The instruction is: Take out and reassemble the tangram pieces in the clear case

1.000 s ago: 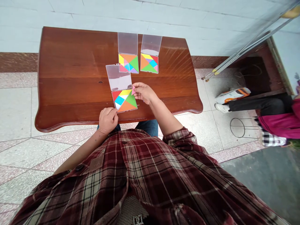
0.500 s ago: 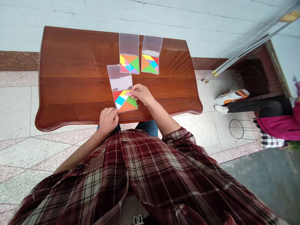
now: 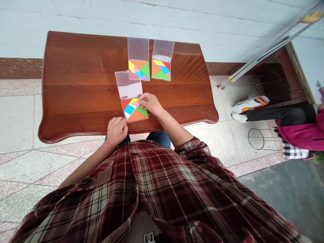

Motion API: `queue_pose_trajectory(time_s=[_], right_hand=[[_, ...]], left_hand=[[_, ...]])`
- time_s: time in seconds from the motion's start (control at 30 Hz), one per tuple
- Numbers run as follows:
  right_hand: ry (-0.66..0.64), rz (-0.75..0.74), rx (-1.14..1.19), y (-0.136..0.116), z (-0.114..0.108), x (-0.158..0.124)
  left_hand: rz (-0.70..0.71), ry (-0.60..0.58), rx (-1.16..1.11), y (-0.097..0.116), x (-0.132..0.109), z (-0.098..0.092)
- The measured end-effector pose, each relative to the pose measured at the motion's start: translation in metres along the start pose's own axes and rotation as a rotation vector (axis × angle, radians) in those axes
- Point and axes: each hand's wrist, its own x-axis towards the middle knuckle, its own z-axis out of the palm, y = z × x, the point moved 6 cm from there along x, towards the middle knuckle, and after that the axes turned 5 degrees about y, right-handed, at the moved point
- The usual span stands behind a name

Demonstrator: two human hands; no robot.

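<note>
Nearest me on the table lies an open case (image 3: 137, 115) of coloured flat pieces, its clear lid (image 3: 129, 85) folded back away from me. Red, blue, yellow, green and orange pieces show in it, with a whitish gap at the lower left. My right hand (image 3: 150, 103) is over the case's upper right, fingertips pinched at a pink piece (image 3: 136, 104). My left hand (image 3: 117, 131) rests at the case's lower left corner, fingers curled against its edge. Farther back are two more open cases, one in the middle (image 3: 145, 67) and one to the right (image 3: 164, 70), both filled with coloured pieces.
The brown wooden table (image 3: 76, 84) stands against a pale wall. On the right, a seated person's leg (image 3: 268, 115) and white shoe (image 3: 239, 118) show beside a white and orange bag (image 3: 250, 104). Metal poles (image 3: 265, 52) lean there too.
My right hand has shifted slightly left, and the pink piece now sits lower in the case, with more of it visible. My left hand has stayed at the corner.
</note>
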Motion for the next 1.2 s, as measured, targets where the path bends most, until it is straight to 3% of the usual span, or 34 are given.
queue_pose_trajectory(time_s=[0.47,0.97,1.2], right_hand=[[-0.003,-0.044,-0.007,0.004,0.000,0.004],[-0.024,-0.209,-0.246,0.000,0.004,0.012],[-0.017,-0.278,-0.499,-0.011,0.006,0.006]], left_hand=[[0.001,0.001,-0.004,0.001,0.000,-0.002],[0.024,0.010,0.034,0.001,0.000,-0.001],[0.022,0.022,0.002,0.002,-0.001,-0.002]])
